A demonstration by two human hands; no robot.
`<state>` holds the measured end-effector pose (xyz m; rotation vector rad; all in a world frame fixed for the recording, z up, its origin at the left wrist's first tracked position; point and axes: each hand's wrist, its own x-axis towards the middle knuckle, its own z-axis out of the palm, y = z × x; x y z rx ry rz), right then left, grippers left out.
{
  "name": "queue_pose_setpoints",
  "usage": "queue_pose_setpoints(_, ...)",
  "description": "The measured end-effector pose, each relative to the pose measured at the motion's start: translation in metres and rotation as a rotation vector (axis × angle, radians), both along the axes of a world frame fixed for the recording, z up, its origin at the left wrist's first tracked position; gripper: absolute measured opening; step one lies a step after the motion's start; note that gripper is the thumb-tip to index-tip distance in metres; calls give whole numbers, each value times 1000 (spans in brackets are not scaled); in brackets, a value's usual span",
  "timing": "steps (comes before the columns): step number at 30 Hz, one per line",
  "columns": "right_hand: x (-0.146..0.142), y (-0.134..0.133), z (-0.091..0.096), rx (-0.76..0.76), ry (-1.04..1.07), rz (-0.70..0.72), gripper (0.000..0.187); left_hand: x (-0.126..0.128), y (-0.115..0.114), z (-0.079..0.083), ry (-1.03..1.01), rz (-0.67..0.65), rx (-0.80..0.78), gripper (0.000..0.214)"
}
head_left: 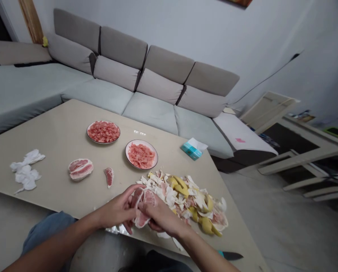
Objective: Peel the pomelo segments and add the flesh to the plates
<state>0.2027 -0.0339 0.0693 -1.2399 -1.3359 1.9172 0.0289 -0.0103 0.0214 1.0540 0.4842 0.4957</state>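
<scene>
Between my two hands, over the table's near edge, is a chunk of peeled pink pomelo (143, 222). My left hand (123, 210) grips its left side, and my right hand (159, 212) holds the right side with the thumb pressed on the flesh. Beyond my left hand lies a single pomelo segment (109, 177). Farther left sits a larger peeled pomelo piece (80, 169). A heap of white pith and yellow peel (183, 196) spreads to the right of my hands. Two plates hold small pink pulp pieces: a nearer plate (155, 160) and a farther, fuller plate (97, 141).
Crumpled white tissues or gloves (27, 172) lie at the table's left. A blue tissue pack (192, 150) is near the right edge. A knife (231, 255) with a dark blade rests at the near right corner. A grey sofa (149, 105) stands behind the table (58, 132).
</scene>
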Motion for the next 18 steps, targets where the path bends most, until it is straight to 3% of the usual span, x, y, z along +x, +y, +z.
queue_pose_setpoints(4,-6,-4,-4,102,11,-14,39,0,4,-1,26,1,47,75)
queue_pose_setpoints(10,-5,-17,-15,156,-87,-219,42,-3,7,-4,30,-84,59,76)
queue_pose_setpoints(14,1,-25,-21,152,119,-175,45,-7,6,-6,33,-204,100,74)
queue_pose_setpoints(18,4,-25,-24,104,185,-144,45,-5,3,-9,62,-175,131,66)
